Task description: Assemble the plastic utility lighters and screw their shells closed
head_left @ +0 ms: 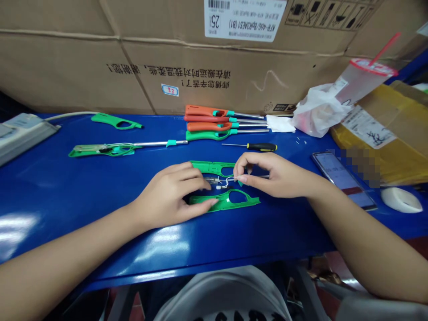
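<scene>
Two green half shells of a long-nosed lighter lie apart in front of me, an upper half (210,167) and a lower half (230,201). Between them are a clear part (211,180), probably the fuel tank, and a thin white wire (229,180) with a small white end piece. My left hand (172,194) is open over the shells' left ends. Its thumb touches the lower half, and its fingertips are close to the clear part. With thumb and fingers pinched, my right hand (267,174) holds the white wire beside a metal tube, mostly hidden under the hand.
Assembled lighters (203,127) lie behind, near a screwdriver (262,146). An opened green lighter (96,150), a loose green shell (115,121) and a power strip (25,133) are at left. A phone (344,178), mouse (401,199) and bagged cup (361,80) stand right. A cardboard box (83,76) blocks the back.
</scene>
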### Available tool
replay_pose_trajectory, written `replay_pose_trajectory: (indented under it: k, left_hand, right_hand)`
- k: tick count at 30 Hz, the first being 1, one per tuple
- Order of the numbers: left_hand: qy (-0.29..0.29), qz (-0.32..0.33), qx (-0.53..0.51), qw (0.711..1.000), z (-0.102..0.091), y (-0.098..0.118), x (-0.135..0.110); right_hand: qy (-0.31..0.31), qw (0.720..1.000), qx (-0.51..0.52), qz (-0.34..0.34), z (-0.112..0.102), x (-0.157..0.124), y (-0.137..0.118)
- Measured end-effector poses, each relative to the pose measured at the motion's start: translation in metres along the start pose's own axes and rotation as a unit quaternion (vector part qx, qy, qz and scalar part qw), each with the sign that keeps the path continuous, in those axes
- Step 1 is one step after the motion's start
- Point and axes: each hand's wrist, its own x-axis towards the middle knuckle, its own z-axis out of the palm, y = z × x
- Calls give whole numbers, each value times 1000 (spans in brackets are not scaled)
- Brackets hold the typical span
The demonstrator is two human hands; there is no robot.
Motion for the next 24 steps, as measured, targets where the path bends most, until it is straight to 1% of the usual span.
replay_pose_trajectory:
  k: [2,4,9,11,14,16,18,19,22,24]
  left_hand:
    - [-37,6,13,999,0,1,-1]
    - [-58,3,19,998,0,1,-3]
    - [-75,7,3,997,1,1,-4]
    - [-80,16,-4,997,2,1,-4]
    - [-75,23,-10,997,1,2,-4]
    - [-73,24,-18,997,1,2,-4]
    - [-72,20,-28,997,1,2,-4]
    - [-67,17,-31,997,1,1,-4]
    - [-30,-2,-22,999,1,-2,-3]
    - [-3,-18,-6,1000,2,-5,-2]
  right_hand:
    - [-16,1000,-1,21,0,-1,1]
    - [-19,1000,-3,24,1,-1,3]
    - [27,1000,8,11,6,2,8]
    - [31,999,6,4,7,3,9]
    - [34,998,-52,-29,3,1,7]
    - [38,994,-93,-37,-4,-2,4]
    - [31,993,-114,-13,-12,-6,1]
    - [17,992,-123,6,-15,-7,-1]
    - [-31,985,-154,65,-18,-10,-3]
    - [-53,981,-170,73,-16,-10,-2]
